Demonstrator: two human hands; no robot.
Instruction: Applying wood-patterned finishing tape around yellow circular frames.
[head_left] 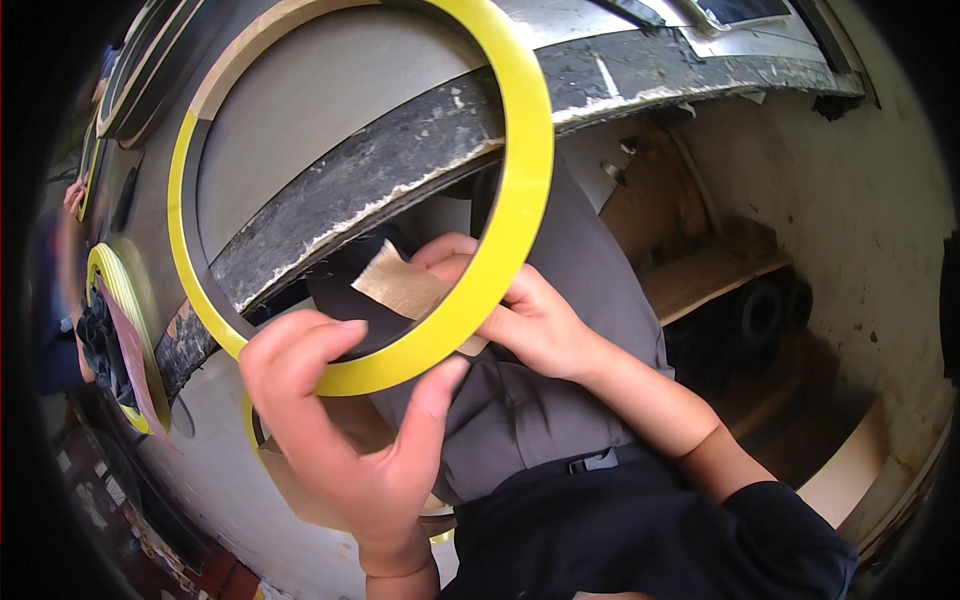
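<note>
A large flat ring, yellow on its face and dark along the inner edge, is tilted up over my lap. Brown tape covers part of its upper left side. My left hand grips the lower left rim, with the fingers curled over it and the thumb against its outer edge. At the lower right rim, my right hand has its fingers closed on a torn strip of brown tape. One end of this strip sticks out inside the ring. The ring partly hides the right fingers.
The workbench has a chipped black edge. Several dark rings stand at the far left, near a yellow coil with black cloth. Another person is at the left edge. Cardboard lines a shelf at right.
</note>
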